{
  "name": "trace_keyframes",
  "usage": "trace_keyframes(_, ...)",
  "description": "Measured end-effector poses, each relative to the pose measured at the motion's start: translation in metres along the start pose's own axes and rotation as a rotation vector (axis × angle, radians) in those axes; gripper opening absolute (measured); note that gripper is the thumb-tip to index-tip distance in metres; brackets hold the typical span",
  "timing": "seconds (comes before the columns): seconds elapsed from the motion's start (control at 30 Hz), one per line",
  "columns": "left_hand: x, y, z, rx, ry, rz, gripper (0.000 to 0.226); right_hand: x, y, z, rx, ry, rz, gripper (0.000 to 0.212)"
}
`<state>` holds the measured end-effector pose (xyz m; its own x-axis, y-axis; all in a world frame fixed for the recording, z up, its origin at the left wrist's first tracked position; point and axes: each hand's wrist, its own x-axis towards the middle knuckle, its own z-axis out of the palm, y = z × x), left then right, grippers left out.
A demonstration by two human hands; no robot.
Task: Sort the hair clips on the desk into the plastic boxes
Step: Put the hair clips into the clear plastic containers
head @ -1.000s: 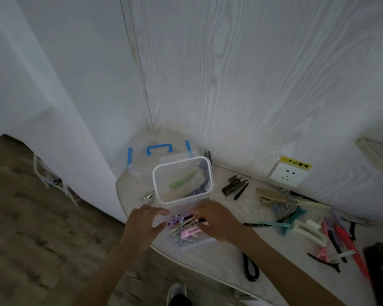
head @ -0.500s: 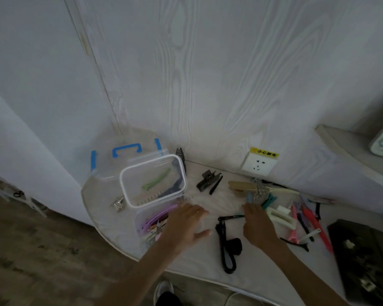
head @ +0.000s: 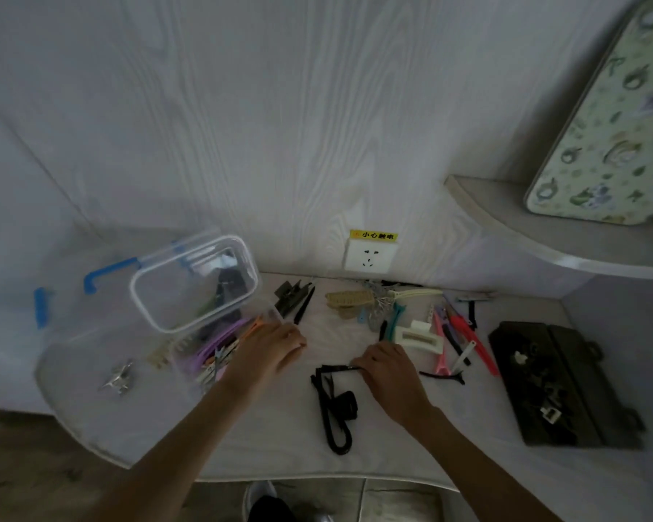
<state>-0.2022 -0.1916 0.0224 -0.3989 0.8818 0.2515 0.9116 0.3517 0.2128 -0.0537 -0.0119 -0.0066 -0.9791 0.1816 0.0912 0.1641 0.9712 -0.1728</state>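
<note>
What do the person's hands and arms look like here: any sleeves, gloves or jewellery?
Both arms enter from the bottom edge, bare as far as the frame shows, with no sleeve visible. The left hand and right hand are ungloved. No watch, bracelet or ring can be made out, though the picture is dim and soft.

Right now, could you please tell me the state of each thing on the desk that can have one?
Upper clear box: open, no lid on it, a few clips inside.
Lower clear box: open, holds purple, pink and orange clips.
Wall socket: nothing plugged in.
Dark case: lid open, lying flat.
Left hand: at the lower box's edge; grip unclear.
Right hand: fingers pinching a black clip.
</note>
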Motion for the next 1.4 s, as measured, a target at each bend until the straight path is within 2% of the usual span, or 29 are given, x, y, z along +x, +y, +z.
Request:
trace_keyframes(0.1,0.017,-0.003,-0.001,0.053,-0.066,0.017,0.015,-0.008,0.004,0.002,-0.063,0.008,0.001,0.033)
trace_keyframes(0.2,0.03,0.003,0.002,0.275,-0.181,-0.148,0.042,-0.014,0.007,0.004,-0.057,0.03,0.011,0.034)
trace_keyframes(0.3,0.042,0.032,0.002,0.3,-0.104,-0.103,0.035,-0.02,0.008,0.004,0.009,0.038,0.026,0.031)
trace_keyframes(0.37,0.05,0.053,0.01,0.115,-0.237,-0.054,0.03,-0.027,0.012,0.002,0.141,0.05,0.054,0.026)
trace_keyframes(0.43,0.056,0.072,0.022,0.022,-0.482,-0.105,0.037,-0.037,0.019,-0.002,0.197,0.109,0.104,0.025)
trace_keyframes(0.5,0.059,0.084,0.031,0.054,-0.636,-0.137,0.046,-0.053,0.032,-0.006,0.213,0.23,0.26,0.022)
trace_keyframes(0.57,0.059,0.091,0.041,0.052,-0.683,-0.184,0.052,-0.069,0.049,-0.011,0.313,0.331,0.603,0.018)
trace_keyframes(0.6,0.06,0.094,0.044,0.03,-0.66,-0.217,0.054,-0.075,0.061,-0.012,0.37,0.335,0.764,0.017)
trace_keyframes(0.67,0.06,0.094,0.051,0.015,-0.583,-0.243,0.058,-0.082,0.079,-0.012,0.398,0.157,0.891,0.037)
trace_keyframes(0.73,0.061,0.092,0.055,-0.007,-0.545,-0.234,0.07,-0.085,0.086,-0.013,0.376,-0.061,0.84,0.069)
trace_keyframes(0.8,0.064,0.089,0.058,-0.061,-0.563,-0.206,0.086,-0.087,0.085,-0.01,0.336,-0.157,0.798,0.08)
trace_keyframes(0.87,0.066,0.086,0.059,-0.089,-0.583,-0.155,0.088,-0.09,0.081,-0.003,0.295,-0.091,0.763,0.069)
trace_keyframes(1.0,0.068,0.076,0.062,-0.136,-0.568,-0.026,0.068,-0.093,0.078,0.002,0.255,0.173,0.523,0.03)
trace_keyframes(1.2,0.078,0.062,0.073,-0.198,-0.443,0.04,0.046,-0.086,0.087,0.012,0.161,0.139,0.291,0.026)
trace_keyframes(1.3,0.077,0.061,0.075,-0.181,-0.315,0.074,0.033,-0.075,0.087,0.012,0.108,0.133,0.26,0.021)
trace_keyframes(1.4,0.075,0.062,0.076,-0.127,-0.245,0.125,0.03,-0.064,0.085,0.012,0.03,0.081,0.248,0.021)
